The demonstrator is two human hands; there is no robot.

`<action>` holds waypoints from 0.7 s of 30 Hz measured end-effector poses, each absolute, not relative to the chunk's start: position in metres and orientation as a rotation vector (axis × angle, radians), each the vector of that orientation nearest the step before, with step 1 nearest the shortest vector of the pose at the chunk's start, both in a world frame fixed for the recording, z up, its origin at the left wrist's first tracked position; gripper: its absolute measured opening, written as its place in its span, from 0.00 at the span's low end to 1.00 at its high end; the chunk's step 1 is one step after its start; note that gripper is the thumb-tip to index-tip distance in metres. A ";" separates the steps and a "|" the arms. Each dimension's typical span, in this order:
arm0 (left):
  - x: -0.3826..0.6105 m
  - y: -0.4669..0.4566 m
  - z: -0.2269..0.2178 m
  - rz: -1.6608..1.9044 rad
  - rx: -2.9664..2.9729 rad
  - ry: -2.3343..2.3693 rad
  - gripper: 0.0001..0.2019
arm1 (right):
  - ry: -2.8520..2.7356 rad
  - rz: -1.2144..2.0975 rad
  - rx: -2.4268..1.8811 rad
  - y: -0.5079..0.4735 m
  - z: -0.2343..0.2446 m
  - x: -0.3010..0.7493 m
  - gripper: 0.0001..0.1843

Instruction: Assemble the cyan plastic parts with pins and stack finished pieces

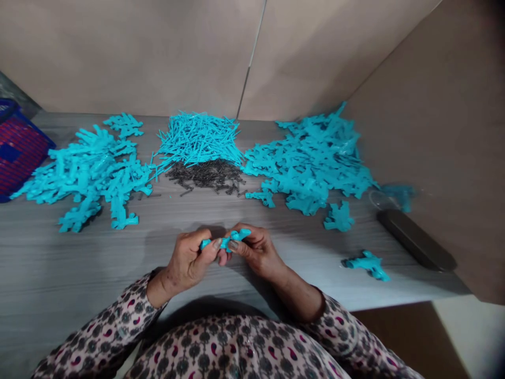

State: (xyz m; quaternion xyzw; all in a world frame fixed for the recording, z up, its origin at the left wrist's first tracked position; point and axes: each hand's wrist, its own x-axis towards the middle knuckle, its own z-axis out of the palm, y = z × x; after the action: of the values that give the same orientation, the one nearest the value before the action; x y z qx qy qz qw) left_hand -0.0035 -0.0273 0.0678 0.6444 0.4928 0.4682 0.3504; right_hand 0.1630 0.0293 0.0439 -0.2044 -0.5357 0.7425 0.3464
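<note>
A turquoise plastic toy gun [243, 233] is held level between my two hands, just above the near part of the table. My left hand [191, 258] pinches its left end between thumb and fingers. On its right part my right hand [258, 252] is closed, the thumb pressing on the near side. Fingers cover much of the toy, so I cannot tell whether it is whole or one half. Beyond my hands lies a heap of small dark pieces that look like springs [211, 175], with a pile of thin turquoise sticks [201, 139] behind it.
Toy guns [87, 168] are heaped at the left, near a blue and red basket [23, 152]. Flat turquoise gun parts [311, 158] form a large pile at the right. One separate toy gun [369, 265] lies near a dark oblong case [416, 239] beside the right wall [434, 131].
</note>
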 end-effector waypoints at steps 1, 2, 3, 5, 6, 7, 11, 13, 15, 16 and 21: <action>-0.001 -0.027 0.068 1.217 1.582 1.293 0.20 | -1.390 1.910 -0.543 0.029 0.044 0.163 0.13; 0.001 -0.027 0.068 1.218 1.511 1.303 0.21 | -1.386 1.901 -0.562 0.029 0.043 0.163 0.13; 0.002 -0.027 0.068 1.212 1.471 1.307 0.21 | -1.370 1.902 -0.576 0.029 0.043 0.163 0.13; 0.002 -0.027 0.069 1.188 1.531 1.299 0.21 | -1.306 1.964 -0.571 0.029 0.041 0.163 0.14; 0.001 -0.027 0.070 1.179 1.625 1.292 0.20 | -1.262 2.025 -0.555 0.030 0.040 0.162 0.14; 0.000 -0.027 0.071 1.174 1.741 1.287 0.19 | -1.214 2.096 -0.532 0.030 0.039 0.162 0.15; -0.006 -0.029 0.071 1.187 2.121 1.313 0.16 | -1.061 2.331 -0.482 0.031 0.036 0.159 0.17; -0.008 -0.029 0.070 1.181 2.174 1.337 0.16 | -1.064 2.334 -0.496 0.032 0.036 0.158 0.18; -0.010 -0.028 0.068 1.175 2.178 1.320 0.16 | -1.122 2.265 -0.501 0.032 0.037 0.159 0.17; -0.011 -0.028 0.068 1.180 2.168 1.306 0.17 | -1.170 2.212 -0.496 0.032 0.038 0.160 0.16; -0.014 -0.024 0.065 1.194 1.991 1.305 0.23 | -1.484 1.858 -0.495 0.030 0.045 0.168 0.12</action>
State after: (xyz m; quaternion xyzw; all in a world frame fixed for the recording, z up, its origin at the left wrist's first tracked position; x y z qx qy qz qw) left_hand -0.0138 -0.0242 0.0647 0.7262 0.4760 0.4357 0.2370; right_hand 0.1683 0.0302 0.0454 -0.1910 -0.5725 0.7170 0.3488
